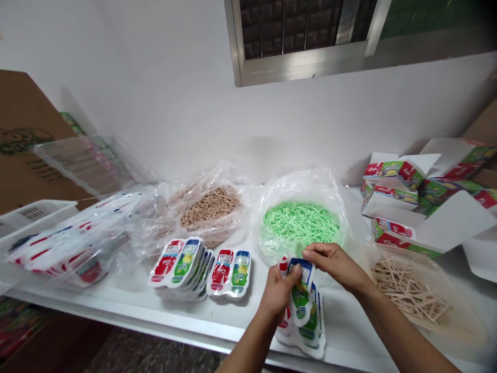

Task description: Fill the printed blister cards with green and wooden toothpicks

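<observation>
My left hand [277,294] is closed on a bottle-shaped packet [301,295] with a blue top and green lower half, its thumb pressed on the front. Something red and white [283,265] sticks up beside its fingers. At the packet's top edge, the fingers of my right hand [325,260] are pinched together; what they grip is too small to make out. Directly below lie more red and blue-green packets [317,339], partly covered by the held one. Behind my hands, a clear plastic bag holds many light-green sticks [301,220].
To the left are a packet pair [229,274], a packet stack [174,264] and a bag of brown sticks [212,207]. Further left lies a plastic-wrapped packet bundle [77,248]. On the right are a tub of brown sticks [409,290] and several open printed boxes [392,194].
</observation>
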Demonstrator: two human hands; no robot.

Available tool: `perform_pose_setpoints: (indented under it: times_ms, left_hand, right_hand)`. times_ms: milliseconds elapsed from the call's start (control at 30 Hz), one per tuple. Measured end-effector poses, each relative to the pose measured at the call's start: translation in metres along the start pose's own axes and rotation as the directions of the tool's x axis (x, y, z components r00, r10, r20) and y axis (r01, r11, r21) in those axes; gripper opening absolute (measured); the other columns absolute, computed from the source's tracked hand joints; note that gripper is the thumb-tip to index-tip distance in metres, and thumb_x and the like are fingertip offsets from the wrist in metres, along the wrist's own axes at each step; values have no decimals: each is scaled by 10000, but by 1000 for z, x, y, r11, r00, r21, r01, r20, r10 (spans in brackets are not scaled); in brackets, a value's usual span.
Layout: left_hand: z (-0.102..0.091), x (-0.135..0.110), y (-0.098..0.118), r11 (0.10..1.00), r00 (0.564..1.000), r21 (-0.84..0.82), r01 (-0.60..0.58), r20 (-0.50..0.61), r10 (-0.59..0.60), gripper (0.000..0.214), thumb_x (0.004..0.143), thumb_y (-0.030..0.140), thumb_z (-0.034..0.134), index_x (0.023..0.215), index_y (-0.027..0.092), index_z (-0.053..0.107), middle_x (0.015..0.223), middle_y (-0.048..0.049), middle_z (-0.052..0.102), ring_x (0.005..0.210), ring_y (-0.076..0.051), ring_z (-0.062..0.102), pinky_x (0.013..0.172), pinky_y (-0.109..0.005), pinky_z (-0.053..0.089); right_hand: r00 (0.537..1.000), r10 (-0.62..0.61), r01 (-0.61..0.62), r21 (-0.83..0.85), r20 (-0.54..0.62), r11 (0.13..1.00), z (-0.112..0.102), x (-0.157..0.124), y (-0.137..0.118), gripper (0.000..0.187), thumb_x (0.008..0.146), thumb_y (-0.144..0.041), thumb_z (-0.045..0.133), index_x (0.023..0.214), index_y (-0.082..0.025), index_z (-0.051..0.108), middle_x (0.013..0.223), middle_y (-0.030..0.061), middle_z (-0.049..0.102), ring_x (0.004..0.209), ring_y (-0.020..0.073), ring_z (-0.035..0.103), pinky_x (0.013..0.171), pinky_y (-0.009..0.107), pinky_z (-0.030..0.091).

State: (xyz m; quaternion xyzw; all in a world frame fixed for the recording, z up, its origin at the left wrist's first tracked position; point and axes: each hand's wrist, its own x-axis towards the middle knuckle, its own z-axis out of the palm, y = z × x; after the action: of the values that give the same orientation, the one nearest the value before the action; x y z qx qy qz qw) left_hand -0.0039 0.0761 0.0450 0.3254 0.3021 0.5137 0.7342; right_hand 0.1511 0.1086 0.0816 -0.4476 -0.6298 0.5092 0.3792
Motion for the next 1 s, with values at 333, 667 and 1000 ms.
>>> perform_pose_setpoints:
  times_ms: [333,667,1000]
  left_hand:
    - [5,-3,-9,999,989,-36,-30,-142,25,292,674,343,769,833,120,667,698,-36,667,663,-167,618,677,-275,455]
    - [3,-5,-11,998,991,-47,-51,-124,45,288,709,358,742,821,109,650,707,-55,681,690,-203,647,693,-317,481]
    - [6,-7,-8,991,990,-129,-28,-143,9,320,673,325,774,891,119,664,771,-72,707,776,-238,676,768,-349,500]
  right_hand:
    - [969,-18,-23,-158,-248,987,17,-5,6,57,736,-248,556,716,-198,541,619,-39,499,586,129,473,552,230,379]
    - [976,5,-28,-106,-217,994,20,-8,5,245,795,-423,579,842,-186,626,746,0,600,661,149,533,617,259,425]
    - [966,-15,-24,-149,-258,988,23,-9,7,59,785,-248,510,820,-209,536,678,-31,534,614,137,507,580,240,412]
